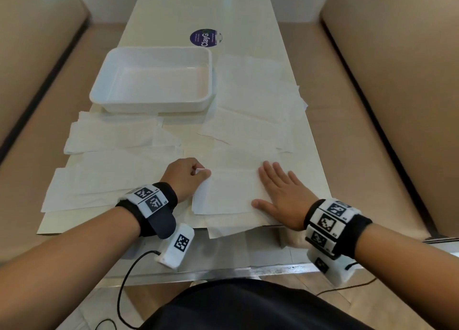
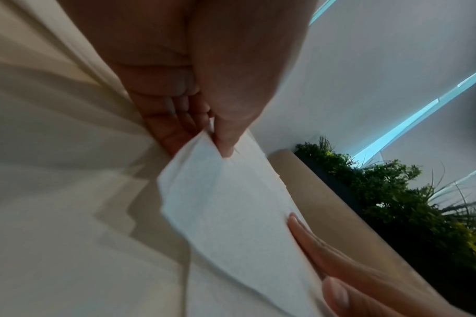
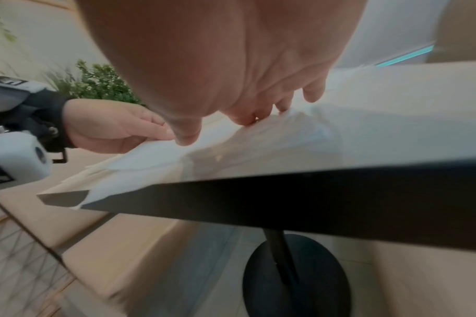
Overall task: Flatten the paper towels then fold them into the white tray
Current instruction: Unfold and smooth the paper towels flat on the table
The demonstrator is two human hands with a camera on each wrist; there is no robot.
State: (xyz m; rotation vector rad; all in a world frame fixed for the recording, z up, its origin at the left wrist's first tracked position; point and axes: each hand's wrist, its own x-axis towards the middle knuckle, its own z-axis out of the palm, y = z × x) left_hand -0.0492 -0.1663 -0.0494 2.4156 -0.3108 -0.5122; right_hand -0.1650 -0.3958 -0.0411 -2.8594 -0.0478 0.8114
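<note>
Currently, head view: the left hand (image 1: 185, 176) pinches the far-left corner of the paper towel (image 1: 228, 193) being worked, thumb and curled fingers closed on the raised flap; the right hand (image 1: 275, 193) lies flat at 3 o'clock of the sheet, fingers straight and spread wide, pressing it down. This towel sits at the near edge of the table (image 1: 173, 14), at 5 o'clock from the white tray (image 1: 151, 77), which holds nothing visible. More towels (image 1: 116, 135) lie loose and overlapping across the tabletop at 6 and 3 o'clock of the tray. Left wrist view: the thumb and fingertips (image 2: 226, 148) nip the sheet's corner, the paper (image 2: 231, 214) lifting off in a shallow curve; the other hand's fingers (image 2: 326, 246) rest straight along its opposite edge. Right wrist view: the flat hand's fingertips (image 3: 243, 120) press on a rumpled white sheet (image 3: 285, 133) near the table's dark edge; the left hand (image 3: 109, 126) grips the far end. Handling judgement: thin, very light, limp, easily torn or creased; it will slide on the glossy top unless one palm anchors it. Best held by a corner or edge, pinched lightly. Appearance: white, faintly textured, rectangular, seemingly already doubled, with soft wrinkles.
</note>
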